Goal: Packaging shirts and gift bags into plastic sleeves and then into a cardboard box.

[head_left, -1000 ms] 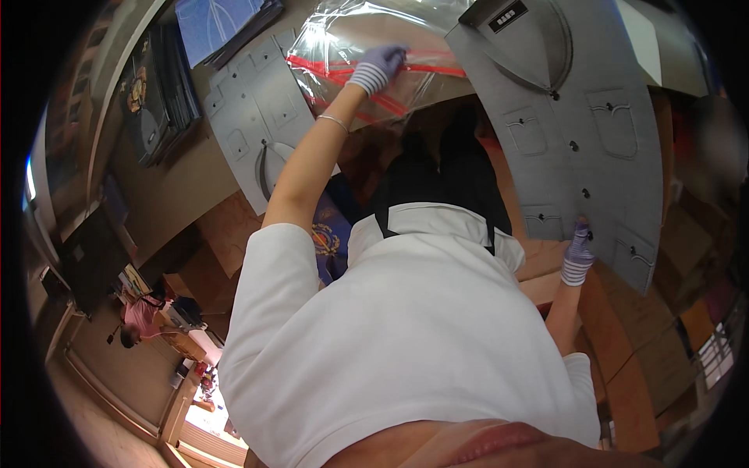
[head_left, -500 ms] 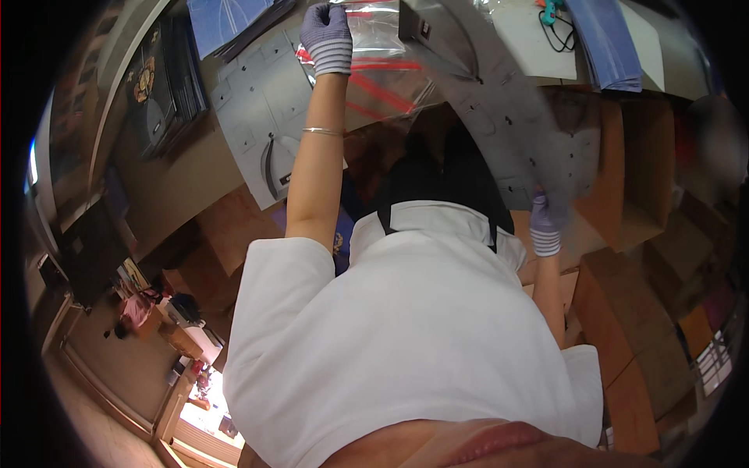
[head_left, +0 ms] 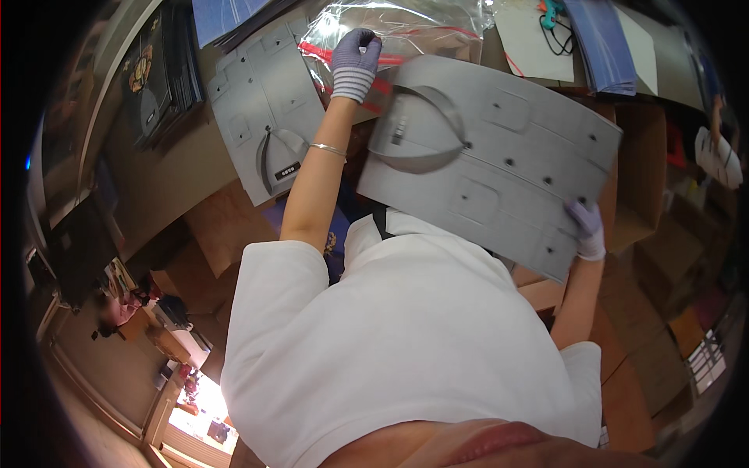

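My left hand, in a purple glove with a striped cuff, reaches forward and grips a clear plastic bag with a red zip strip at the far edge of the work surface. My right hand, also gloved, holds the lower right corner of a large flat grey panel. The panel has curved slits, small holes and square outlines. It hangs tilted in front of my chest and covers part of the bag. A second grey panel of the same kind lies flat to the left of my left arm.
Blue sheets and a teal tool with a black cord lie at the far right. An open cardboard box stands right of the panel, with more boxes below. A dark stack sits at the far left.
The held grey panel has swung from upright on the right to a flatter tilt across my chest. My left hand dipped back onto the bag; my right hand shifted right with the panel.
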A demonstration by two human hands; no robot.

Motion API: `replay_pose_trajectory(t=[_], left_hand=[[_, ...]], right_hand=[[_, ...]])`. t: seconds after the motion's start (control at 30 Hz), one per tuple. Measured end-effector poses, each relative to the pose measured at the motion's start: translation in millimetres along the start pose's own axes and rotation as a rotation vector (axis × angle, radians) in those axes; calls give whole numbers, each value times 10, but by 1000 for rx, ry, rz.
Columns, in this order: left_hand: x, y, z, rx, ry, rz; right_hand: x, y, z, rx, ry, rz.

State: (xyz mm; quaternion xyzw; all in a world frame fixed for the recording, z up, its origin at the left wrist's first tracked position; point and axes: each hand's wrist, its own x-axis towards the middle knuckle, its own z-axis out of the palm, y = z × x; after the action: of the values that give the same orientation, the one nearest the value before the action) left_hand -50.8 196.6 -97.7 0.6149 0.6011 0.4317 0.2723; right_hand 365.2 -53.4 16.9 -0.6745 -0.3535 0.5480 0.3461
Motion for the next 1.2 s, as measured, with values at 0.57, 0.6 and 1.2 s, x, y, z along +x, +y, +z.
replay_pose_trajectory(t=[0.57,0.6,1.2], left_hand=[[-615,-219,-370,387,52,51],[-619,-197,-369,335,65,115],[-620,-92,-383,-428,139,-300]], right_hand=[[268,567,555,306,184,-91],[272,588,562,305,181,-92],[240,669,817,503,328,34]])
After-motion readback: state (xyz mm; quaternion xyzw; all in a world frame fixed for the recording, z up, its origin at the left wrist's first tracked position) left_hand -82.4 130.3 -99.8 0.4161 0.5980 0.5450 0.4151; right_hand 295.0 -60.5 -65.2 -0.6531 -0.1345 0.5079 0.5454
